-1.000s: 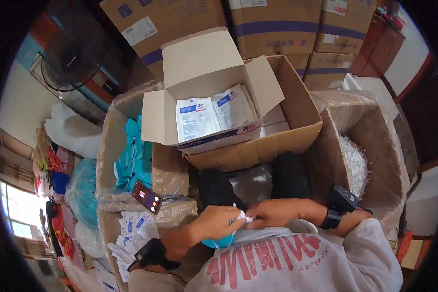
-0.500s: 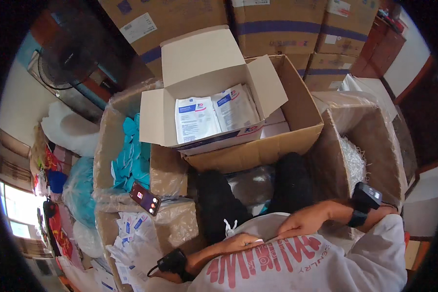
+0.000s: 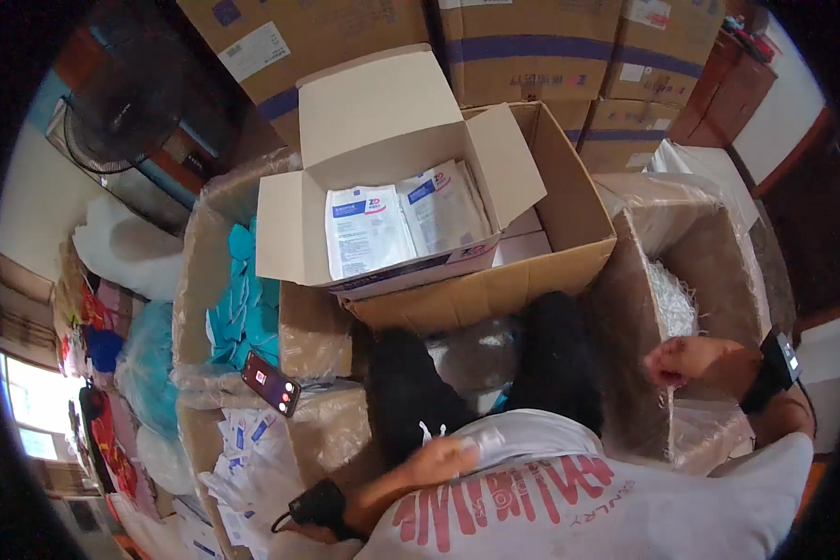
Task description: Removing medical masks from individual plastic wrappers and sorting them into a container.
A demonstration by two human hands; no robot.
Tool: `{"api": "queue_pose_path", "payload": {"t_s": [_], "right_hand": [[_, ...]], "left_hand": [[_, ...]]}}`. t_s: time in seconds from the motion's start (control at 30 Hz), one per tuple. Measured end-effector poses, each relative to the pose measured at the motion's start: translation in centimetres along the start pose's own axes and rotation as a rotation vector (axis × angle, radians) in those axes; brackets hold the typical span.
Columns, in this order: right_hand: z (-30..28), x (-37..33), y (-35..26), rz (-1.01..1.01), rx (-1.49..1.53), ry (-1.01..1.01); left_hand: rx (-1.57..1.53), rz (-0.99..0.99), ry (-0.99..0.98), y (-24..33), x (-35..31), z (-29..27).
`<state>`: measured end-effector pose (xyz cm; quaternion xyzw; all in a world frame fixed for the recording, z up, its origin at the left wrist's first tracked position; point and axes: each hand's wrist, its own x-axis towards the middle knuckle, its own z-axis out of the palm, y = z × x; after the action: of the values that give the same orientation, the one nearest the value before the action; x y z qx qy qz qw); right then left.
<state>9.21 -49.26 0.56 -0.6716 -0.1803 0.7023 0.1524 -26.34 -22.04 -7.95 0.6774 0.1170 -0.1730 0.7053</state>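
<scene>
My left hand (image 3: 443, 459) is closed low in front of my shirt. A small pale, see-through piece (image 3: 488, 438), perhaps a packet, sticks out from its fingers. Over the near edge of the right carton (image 3: 633, 280) hovers my right hand (image 3: 691, 362), fingers curled and slightly blurred; whatever they hold, if anything, is hidden. Just beyond it, inside that carton, lies a heap of thin white strands (image 3: 674, 301). In front of me an open white box (image 3: 378, 103) contains upright white-and-blue packets (image 3: 369, 229).
The white box rests on a larger brown carton (image 3: 495, 297). At left, one carton has teal packets (image 3: 243, 303), another white-and-blue packets (image 3: 252, 457). A phone (image 3: 271, 384) lies on the left cartons' edge. Stacked cartons (image 3: 532, 56) stand behind; a fan (image 3: 121, 112) is far left.
My hands have parted. The right one has swung right to the carton of white strands; the left has lifted slightly leftward with the pale piece. The view has shifted a little.
</scene>
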Motion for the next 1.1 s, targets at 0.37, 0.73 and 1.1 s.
{"api": "queue_pose_path", "payload": {"t_s": [0.37, 0.73, 1.1], "right_hand": [[7.2, 12.8, -15.1, -0.852, 0.659, 0.036], [12.6, 13.8, -16.5, -0.802, 0.521, -0.496], [12.0, 13.2, -14.6, -0.839, 0.51, -0.497]], "left_hand": [[-0.499, 0.487, 0.803, 17.5, 6.3, -10.6], [-0.263, 0.524, 1.091, 18.9, 5.8, -12.8], [0.01, 0.656, 1.397, 18.0, 2.6, -16.4]]}}
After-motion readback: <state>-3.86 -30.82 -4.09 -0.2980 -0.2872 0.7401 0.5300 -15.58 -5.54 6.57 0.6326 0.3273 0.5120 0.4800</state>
